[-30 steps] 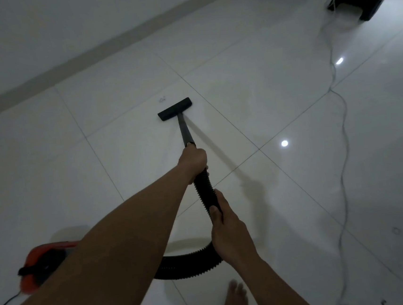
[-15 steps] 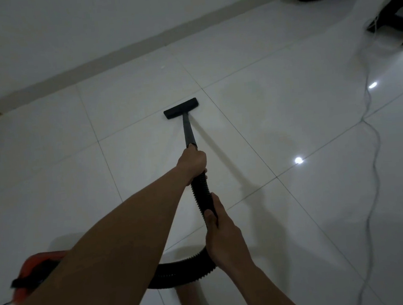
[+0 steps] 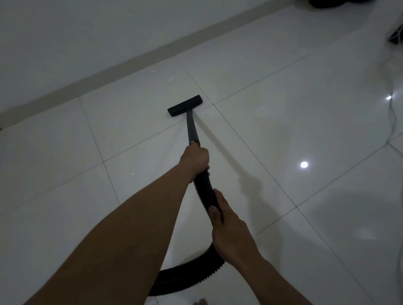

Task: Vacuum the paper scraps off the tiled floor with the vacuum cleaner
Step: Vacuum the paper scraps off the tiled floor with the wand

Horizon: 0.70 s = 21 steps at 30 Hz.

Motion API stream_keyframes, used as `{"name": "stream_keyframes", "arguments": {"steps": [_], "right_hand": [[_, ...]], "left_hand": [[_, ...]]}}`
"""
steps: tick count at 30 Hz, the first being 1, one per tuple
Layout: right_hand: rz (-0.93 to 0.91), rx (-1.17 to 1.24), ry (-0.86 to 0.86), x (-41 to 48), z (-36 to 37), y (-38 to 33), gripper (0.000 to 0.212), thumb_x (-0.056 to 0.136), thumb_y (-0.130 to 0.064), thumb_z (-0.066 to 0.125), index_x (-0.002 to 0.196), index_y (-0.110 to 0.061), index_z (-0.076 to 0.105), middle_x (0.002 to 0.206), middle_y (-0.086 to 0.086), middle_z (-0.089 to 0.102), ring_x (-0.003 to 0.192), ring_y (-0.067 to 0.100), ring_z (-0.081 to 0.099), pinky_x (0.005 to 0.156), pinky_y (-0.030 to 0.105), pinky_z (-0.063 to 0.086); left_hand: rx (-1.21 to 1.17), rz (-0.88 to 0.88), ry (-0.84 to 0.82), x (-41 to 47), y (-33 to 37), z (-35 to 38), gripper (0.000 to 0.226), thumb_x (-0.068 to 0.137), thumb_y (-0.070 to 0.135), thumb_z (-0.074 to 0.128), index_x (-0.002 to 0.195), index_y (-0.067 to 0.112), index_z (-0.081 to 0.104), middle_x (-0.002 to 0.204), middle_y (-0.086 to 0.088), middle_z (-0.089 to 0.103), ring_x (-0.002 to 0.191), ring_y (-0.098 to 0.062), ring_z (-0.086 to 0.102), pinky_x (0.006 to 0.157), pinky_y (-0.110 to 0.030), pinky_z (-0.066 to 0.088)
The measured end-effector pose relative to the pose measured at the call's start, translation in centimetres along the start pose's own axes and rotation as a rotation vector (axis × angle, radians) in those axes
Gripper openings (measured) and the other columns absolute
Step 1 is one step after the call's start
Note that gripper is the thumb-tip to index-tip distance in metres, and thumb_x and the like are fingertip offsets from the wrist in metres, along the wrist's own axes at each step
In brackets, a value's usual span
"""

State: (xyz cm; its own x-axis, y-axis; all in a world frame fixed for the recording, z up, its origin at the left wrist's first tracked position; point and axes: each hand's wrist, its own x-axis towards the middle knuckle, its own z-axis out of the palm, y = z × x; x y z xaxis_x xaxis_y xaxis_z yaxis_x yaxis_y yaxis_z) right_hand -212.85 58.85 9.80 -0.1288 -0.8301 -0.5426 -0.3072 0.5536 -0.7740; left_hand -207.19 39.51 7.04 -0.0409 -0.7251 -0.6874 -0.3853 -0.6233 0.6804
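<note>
White floor tiles (image 3: 254, 127) shine; left hand (image 3: 194, 158) grips the wand (image 3: 192, 128), right hand (image 3: 229, 233) grips the hose (image 3: 205, 189), nozzle (image 3: 185, 105) mid-frame.

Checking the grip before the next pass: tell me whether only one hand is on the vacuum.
No: the left hand grips where wand meets hose, and the right hand grips the hose lower down.

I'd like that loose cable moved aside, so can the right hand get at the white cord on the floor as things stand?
Probably not: the right hand is wrapped around the hose, and the white cord lies well off to the right.
</note>
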Motion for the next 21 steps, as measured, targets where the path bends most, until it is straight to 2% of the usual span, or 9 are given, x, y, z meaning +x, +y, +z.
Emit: {"name": "stream_keyframes", "arguments": {"steps": [3,5,7,11,14,17,21], "right_hand": [[-0.013,0.003,-0.017,3.2,0.0,-1.7,0.049,0.108,-0.042,0.027,0.154,-0.049,0.014,0.136,-0.015,0.053,0.076,-0.008,0.049,0.058,0.001,0.034],[-0.018,-0.003,-0.011,5.3,-0.4,-2.7,0.049,0.108,-0.042,0.027,0.154,-0.049,0.014,0.139,-0.012,0.053,0.08,-0.004,0.05,0.062,0.005,0.035],[-0.022,-0.016,-0.012,7.6,-0.7,-3.6,0.049,0.108,-0.042,0.028,0.154,-0.048,0.014,0.138,-0.011,0.054,0.083,-0.001,0.051,0.068,0.01,0.038],[-0.05,-0.016,-0.05,11.9,-1.3,-6.0,0.049,0.108,-0.04,0.028,0.154,-0.047,0.013,0.122,-0.014,0.055,0.077,-0.005,0.054,0.056,0.004,0.039],[-0.073,-0.003,-0.072,15.3,-1.2,-7.4,0.049,0.108,-0.04,0.028,0.155,-0.046,0.014,0.118,-0.014,0.056,0.08,-0.003,0.056,0.059,0.006,0.04],[-0.079,-0.011,-0.097,17.7,-1.5,-8.8,0.049,0.108,-0.041,0.028,0.154,-0.046,0.014,0.104,-0.02,0.05,0.076,-0.003,0.058,0.058,0.009,0.041],[-0.071,-0.02,-0.104,20.7,-1.5,-10.3,0.049,0.107,-0.042,0.029,0.154,-0.047,0.016,0.094,-0.02,0.05,0.074,-0.001,0.059,0.058,0.009,0.042]], "left_hand": [[-0.014,-0.01,0.007,2.7,2.0,-1.3,0.062,0.096,0.008,0.038,0.155,0.018,0.021,0.098,-0.009,0.05,0.074,-0.022,0.057,0.077,-0.043,0.058],[-0.029,-0.018,0.013,4.5,3.2,-1.7,0.061,0.096,0.008,0.038,0.154,0.018,0.021,0.098,-0.01,0.049,0.073,-0.021,0.056,0.071,-0.04,0.057],[-0.019,-0.011,0.015,6.2,4.7,-2.1,0.061,0.096,0.008,0.038,0.154,0.017,0.021,0.1,-0.011,0.05,0.074,-0.022,0.056,0.073,-0.042,0.057],[-0.015,-0.026,0.029,9.8,7.8,-3.6,0.06,0.097,0.008,0.039,0.153,0.02,0.023,0.1,-0.011,0.051,0.079,-0.025,0.057,0.076,-0.045,0.057],[-0.001,-0.034,0.057,12.6,9.9,-4.9,0.063,0.096,0.009,0.039,0.155,0.022,0.021,0.095,-0.01,0.053,0.078,-0.025,0.057,0.081,-0.047,0.057],[-0.028,-0.057,0.075,14.7,11.1,-5.9,0.063,0.096,0.008,0.039,0.155,0.023,0.021,0.097,-0.011,0.054,0.072,-0.023,0.057,0.073,-0.042,0.057],[-0.029,-0.052,0.083,17.3,12.5,-7.0,0.066,0.093,0.01,0.041,0.154,0.025,0.022,0.104,-0.012,0.054,0.074,-0.024,0.058,0.072,-0.044,0.058]]}}
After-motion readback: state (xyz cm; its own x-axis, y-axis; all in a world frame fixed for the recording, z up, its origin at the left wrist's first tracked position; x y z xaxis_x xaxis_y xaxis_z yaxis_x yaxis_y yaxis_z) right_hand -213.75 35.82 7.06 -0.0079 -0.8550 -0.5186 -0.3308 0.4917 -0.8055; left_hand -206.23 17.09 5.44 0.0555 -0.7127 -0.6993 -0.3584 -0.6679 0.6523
